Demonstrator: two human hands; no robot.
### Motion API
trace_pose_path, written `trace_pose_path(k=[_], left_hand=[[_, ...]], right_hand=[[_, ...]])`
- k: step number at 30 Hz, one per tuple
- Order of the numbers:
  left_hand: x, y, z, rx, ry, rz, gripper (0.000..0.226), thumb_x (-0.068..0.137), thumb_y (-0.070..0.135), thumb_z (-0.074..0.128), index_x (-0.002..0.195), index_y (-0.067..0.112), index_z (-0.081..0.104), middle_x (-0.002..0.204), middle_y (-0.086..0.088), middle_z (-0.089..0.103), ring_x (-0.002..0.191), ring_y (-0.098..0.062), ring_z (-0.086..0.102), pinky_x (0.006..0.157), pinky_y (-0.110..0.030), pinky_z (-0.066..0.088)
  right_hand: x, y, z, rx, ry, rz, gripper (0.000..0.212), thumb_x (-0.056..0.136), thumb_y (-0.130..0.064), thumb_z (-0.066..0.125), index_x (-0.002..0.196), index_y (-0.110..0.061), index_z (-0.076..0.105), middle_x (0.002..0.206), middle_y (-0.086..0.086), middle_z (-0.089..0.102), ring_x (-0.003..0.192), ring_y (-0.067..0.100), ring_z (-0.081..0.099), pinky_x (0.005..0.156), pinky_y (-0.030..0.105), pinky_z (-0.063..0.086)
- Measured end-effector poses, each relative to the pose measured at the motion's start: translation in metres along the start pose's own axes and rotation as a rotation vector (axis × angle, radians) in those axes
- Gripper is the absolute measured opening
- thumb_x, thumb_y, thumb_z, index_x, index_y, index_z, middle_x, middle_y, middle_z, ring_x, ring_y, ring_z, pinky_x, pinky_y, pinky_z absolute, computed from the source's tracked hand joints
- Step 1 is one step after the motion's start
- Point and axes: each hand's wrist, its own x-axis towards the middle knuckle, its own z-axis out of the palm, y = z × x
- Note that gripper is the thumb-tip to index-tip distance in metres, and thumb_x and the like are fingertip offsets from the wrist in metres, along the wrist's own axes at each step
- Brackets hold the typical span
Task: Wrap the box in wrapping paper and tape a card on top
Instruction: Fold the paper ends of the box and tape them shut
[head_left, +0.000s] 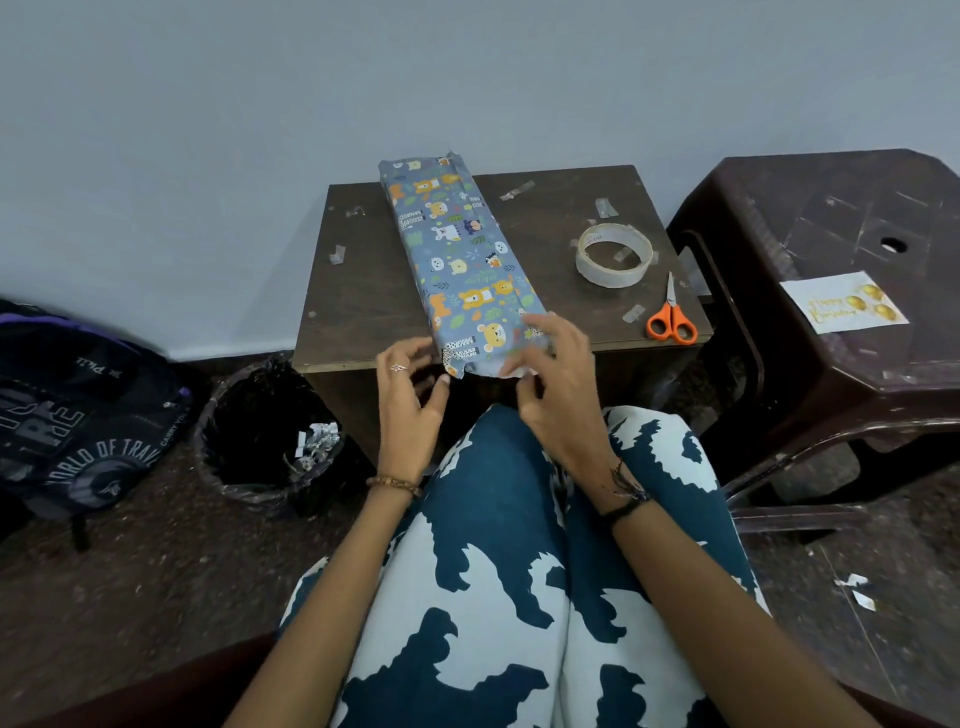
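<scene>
Right hand pinching wrapping paper, box end

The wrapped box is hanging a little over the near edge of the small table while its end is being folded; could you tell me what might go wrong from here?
1. The wrapped box overhangs the table edge; pressing its near end could tip it off.
2. The right hand pinches the end flap while the left hand holds no tape, and the tape roll lies apart, so the fold may spring open.
3. The birthday card sits on the separate stool, beyond easy reach.
</scene>
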Motion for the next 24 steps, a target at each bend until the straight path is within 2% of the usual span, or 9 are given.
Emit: trace_pose_path(k=[2,3,7,10,12,14,18,21,24], left_hand=[[-0.003,0.003,0.006,0.015,0.011,-0.167,0.037,0.080,0.007,0.069,0.108,0.014,0.046,0.113,-0.010,0.048,0.097,-0.018,0.055,0.073,-0.010,0.044],[-0.004,0.003,0.009,0.039,-0.008,-0.225,0.041,0.078,0.015,0.073,0.107,0.015,0.045,0.110,-0.010,0.051,0.095,-0.018,0.055,0.071,-0.012,0.044],[0.000,0.004,0.017,0.175,-0.042,-0.332,0.050,0.073,0.039,0.075,0.104,0.016,0.044,0.102,-0.005,0.057,0.089,-0.015,0.056,0.071,-0.023,0.045],[0.008,0.007,0.025,0.217,-0.005,-0.395,0.046,0.076,0.045,0.070,0.097,0.015,0.042,0.093,-0.002,0.058,0.085,-0.021,0.061,0.078,-0.041,0.052],[0.012,0.012,0.030,0.161,0.011,-0.432,0.041,0.079,0.041,0.067,0.093,0.014,0.040,0.086,0.001,0.057,0.082,-0.021,0.060,0.078,-0.046,0.053],[0.014,0.016,0.035,0.153,0.035,-0.439,0.039,0.080,0.038,0.066,0.093,0.014,0.038,0.085,0.000,0.057,0.081,-0.023,0.062,0.077,-0.046,0.054],[0.012,0.014,0.036,0.205,0.054,-0.403,0.028,0.083,0.021,0.061,0.093,0.013,0.036,0.085,0.000,0.055,0.080,-0.029,0.063,0.075,-0.046,0.054],[0.010,0.011,0.033,0.227,0.103,-0.348,0.020,0.085,0.015,0.054,0.091,0.015,0.035,0.092,-0.007,0.057,0.080,-0.032,0.063,0.074,-0.046,0.053],[0.008,0.015,0.030,0.298,0.112,-0.271,0.010,0.089,0.013,0.043,0.088,0.014,0.033,0.088,-0.011,0.054,0.076,-0.034,0.061,0.069,-0.042,0.050]], right_hand=[[0.002,0.001,-0.007,0.157,0.120,0.221,0.019,0.078,0.005,0.055,0.094,-0.006,0.056,0.113,0.006,0.048,0.105,0.014,0.049,0.093,0.036,0.045],[0.003,0.001,-0.010,0.205,0.135,0.321,0.025,0.079,0.002,0.059,0.101,-0.006,0.052,0.111,0.005,0.047,0.100,0.011,0.050,0.090,0.033,0.046],[0.005,0.006,-0.004,0.292,-0.020,0.527,0.054,0.079,-0.014,0.071,0.123,-0.013,0.039,0.116,0.001,0.051,0.099,0.008,0.051,0.083,0.018,0.045],[0.007,0.004,0.002,0.286,-0.029,0.539,0.048,0.080,-0.026,0.070,0.118,-0.019,0.041,0.112,-0.003,0.049,0.095,0.009,0.054,0.081,0.026,0.048],[0.010,0.003,0.004,0.235,-0.014,0.545,0.041,0.083,-0.032,0.067,0.114,-0.020,0.044,0.110,-0.003,0.050,0.092,0.010,0.055,0.078,0.030,0.048],[0.013,0.004,0.005,0.156,-0.001,0.527,0.036,0.085,-0.033,0.064,0.113,-0.017,0.047,0.109,-0.002,0.052,0.090,0.014,0.056,0.076,0.033,0.048],[0.015,0.007,0.005,0.054,-0.020,0.451,0.027,0.088,-0.019,0.058,0.113,-0.012,0.051,0.107,0.003,0.056,0.088,0.021,0.057,0.075,0.038,0.047],[0.014,0.007,0.007,-0.011,-0.029,0.372,0.027,0.088,-0.009,0.051,0.116,-0.008,0.053,0.108,0.008,0.060,0.089,0.027,0.057,0.075,0.039,0.046],[0.013,0.006,0.009,-0.017,-0.010,0.359,0.029,0.089,-0.005,0.047,0.117,-0.006,0.054,0.107,0.010,0.062,0.089,0.030,0.057,0.074,0.040,0.046]])
